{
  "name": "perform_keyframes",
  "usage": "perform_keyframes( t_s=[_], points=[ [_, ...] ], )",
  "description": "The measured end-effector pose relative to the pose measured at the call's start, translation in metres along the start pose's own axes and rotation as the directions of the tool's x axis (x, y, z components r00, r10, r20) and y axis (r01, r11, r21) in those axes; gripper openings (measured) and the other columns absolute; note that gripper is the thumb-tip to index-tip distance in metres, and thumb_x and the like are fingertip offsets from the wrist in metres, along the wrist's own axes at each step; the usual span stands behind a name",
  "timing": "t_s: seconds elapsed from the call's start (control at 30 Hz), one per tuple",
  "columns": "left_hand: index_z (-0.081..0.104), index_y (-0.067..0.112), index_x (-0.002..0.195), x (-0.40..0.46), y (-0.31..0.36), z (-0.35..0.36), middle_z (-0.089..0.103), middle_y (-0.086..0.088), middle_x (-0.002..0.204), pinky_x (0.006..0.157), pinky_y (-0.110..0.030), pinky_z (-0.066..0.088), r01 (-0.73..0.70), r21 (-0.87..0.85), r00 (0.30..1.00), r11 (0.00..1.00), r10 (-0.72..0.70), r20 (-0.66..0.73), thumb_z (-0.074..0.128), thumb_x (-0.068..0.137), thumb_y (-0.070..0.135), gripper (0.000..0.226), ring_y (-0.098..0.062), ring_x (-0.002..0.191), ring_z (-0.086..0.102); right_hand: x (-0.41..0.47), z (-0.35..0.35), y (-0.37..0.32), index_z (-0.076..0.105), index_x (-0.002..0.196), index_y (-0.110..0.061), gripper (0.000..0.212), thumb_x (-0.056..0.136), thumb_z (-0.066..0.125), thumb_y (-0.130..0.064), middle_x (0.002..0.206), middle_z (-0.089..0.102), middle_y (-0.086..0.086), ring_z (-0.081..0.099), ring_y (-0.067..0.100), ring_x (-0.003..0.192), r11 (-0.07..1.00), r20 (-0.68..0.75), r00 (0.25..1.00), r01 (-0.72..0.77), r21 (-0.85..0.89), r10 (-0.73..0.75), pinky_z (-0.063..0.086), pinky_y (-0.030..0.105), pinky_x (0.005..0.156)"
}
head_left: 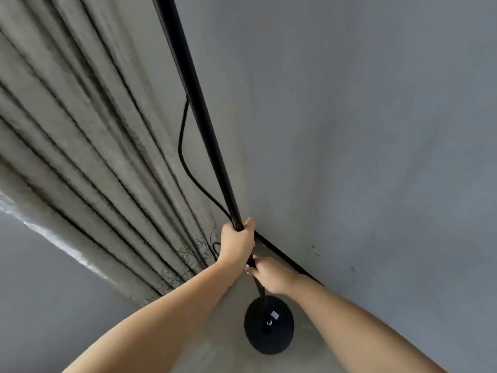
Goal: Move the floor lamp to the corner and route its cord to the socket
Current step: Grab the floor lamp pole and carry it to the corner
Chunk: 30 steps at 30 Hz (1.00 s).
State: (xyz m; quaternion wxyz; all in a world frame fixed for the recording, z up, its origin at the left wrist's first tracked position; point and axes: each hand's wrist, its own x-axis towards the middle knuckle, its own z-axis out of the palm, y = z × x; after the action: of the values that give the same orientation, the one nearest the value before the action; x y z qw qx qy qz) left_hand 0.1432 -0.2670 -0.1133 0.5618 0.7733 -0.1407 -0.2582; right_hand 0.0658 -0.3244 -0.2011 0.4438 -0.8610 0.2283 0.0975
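Observation:
A black floor lamp pole (199, 103) runs from the top of the view down to its round black base (269, 328), which rests on the floor close to the corner. My left hand (238, 244) is wrapped around the pole. Just below it, my right hand (271, 274) grips the lower pole. A thin black cord (183, 154) leaves the pole higher up, bows out to the left and returns toward my left hand. Whether the cord is held too is unclear. No socket is in view.
A beige pleated curtain (88, 146) hangs on the left and reaches the floor. A grey wall (363, 130) fills the right side, with a dark baseboard line (285, 258) at its foot. The floor (215, 354) is pale grey.

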Motion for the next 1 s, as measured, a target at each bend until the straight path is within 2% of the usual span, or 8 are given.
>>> perform_keyframes(
  t_s=[0.2,0.4,0.47,0.53,0.6,0.83,0.93,1.0],
  points=[
    [0.037,0.014,0.055,0.122,-0.007,0.014,0.035,0.003,0.042,0.040,-0.021,0.033,0.010,0.024,0.998,1.000,-0.012,0.062,0.052,0.081,0.015,0.030,-0.007,0.034,0.032,0.123,-0.025,0.016,0.051,0.119,-0.001,0.034,0.101,0.037,-0.025,0.082,0.061,0.013,0.037,0.005,0.051,0.996,-0.032,0.998,-0.063,-0.070,0.061,0.029,0.016,0.043],
    [0.041,0.010,0.059,0.218,-0.024,0.037,0.035,-0.002,0.045,0.036,-0.013,0.035,-0.028,0.008,0.998,1.000,0.027,0.048,0.053,0.083,0.018,0.028,-0.004,0.032,0.036,0.218,-0.048,0.040,0.052,0.109,-0.003,0.030,0.101,0.036,-0.027,0.070,0.046,0.000,0.041,0.014,0.057,0.993,0.005,0.993,-0.116,-0.017,0.116,0.035,0.031,0.061],
    [0.041,0.010,0.059,0.244,-0.032,0.044,0.034,-0.002,0.046,0.036,-0.013,0.034,-0.032,0.013,0.999,0.999,0.031,0.038,0.054,0.083,0.020,0.029,-0.006,0.034,0.036,0.242,-0.051,0.050,0.052,0.091,-0.014,0.021,0.100,0.037,-0.026,0.066,0.043,-0.003,0.038,0.011,0.055,0.991,0.005,0.991,-0.136,0.006,0.136,0.034,0.031,0.059],
    [0.043,0.010,0.063,0.260,-0.041,0.049,0.035,-0.003,0.050,0.037,-0.014,0.034,-0.021,0.020,0.999,1.000,0.021,0.025,0.055,0.083,0.024,0.027,-0.011,0.041,0.037,0.255,-0.052,0.054,0.038,0.070,-0.029,0.029,0.098,0.038,-0.024,0.064,0.042,-0.004,0.037,0.012,0.055,0.987,-0.014,0.988,-0.154,0.046,0.155,0.035,0.031,0.060],
    [0.044,0.010,0.064,0.276,-0.051,0.055,0.037,-0.003,0.050,0.037,-0.014,0.036,-0.020,0.023,0.999,1.000,0.019,0.029,0.055,0.083,0.026,0.028,-0.012,0.043,0.039,0.270,-0.051,0.060,0.032,0.065,-0.032,0.035,0.098,0.038,-0.024,0.064,0.043,-0.004,0.040,0.015,0.057,0.981,-0.035,0.982,-0.181,0.067,0.184,0.037,0.036,0.066],
    [0.046,0.006,0.062,0.306,-0.081,0.070,0.039,-0.006,0.051,0.040,-0.016,0.039,-0.046,0.039,0.996,0.998,0.043,0.073,0.054,0.087,0.023,0.031,-0.010,0.041,0.041,0.298,-0.048,0.078,0.038,0.075,-0.036,0.029,0.098,0.040,-0.018,0.097,0.053,0.007,0.051,0.022,0.089,0.970,-0.065,0.969,-0.232,0.068,0.237,0.048,0.044,0.091],
    [0.046,0.007,0.061,0.316,-0.087,0.071,0.036,-0.006,0.049,0.040,-0.015,0.038,-0.087,0.010,0.991,0.996,0.085,0.104,0.054,0.088,0.020,0.030,-0.005,0.037,0.038,0.310,-0.045,0.086,0.041,0.095,-0.023,0.006,0.098,0.039,-0.019,0.103,0.060,0.014,0.060,0.031,0.098,0.970,-0.079,0.969,-0.227,0.083,0.234,0.049,0.049,0.092],
    [0.046,0.008,0.060,0.322,-0.089,0.069,0.037,-0.004,0.048,0.040,-0.014,0.039,-0.112,-0.007,0.987,0.994,0.112,0.113,0.054,0.088,0.020,0.032,-0.003,0.036,0.039,0.315,-0.041,0.089,0.045,0.096,-0.021,0.008,0.098,0.038,-0.023,0.101,0.062,0.017,0.059,0.032,0.091,0.965,-0.096,0.968,-0.219,0.145,0.234,0.049,0.049,0.088]
  ],
)
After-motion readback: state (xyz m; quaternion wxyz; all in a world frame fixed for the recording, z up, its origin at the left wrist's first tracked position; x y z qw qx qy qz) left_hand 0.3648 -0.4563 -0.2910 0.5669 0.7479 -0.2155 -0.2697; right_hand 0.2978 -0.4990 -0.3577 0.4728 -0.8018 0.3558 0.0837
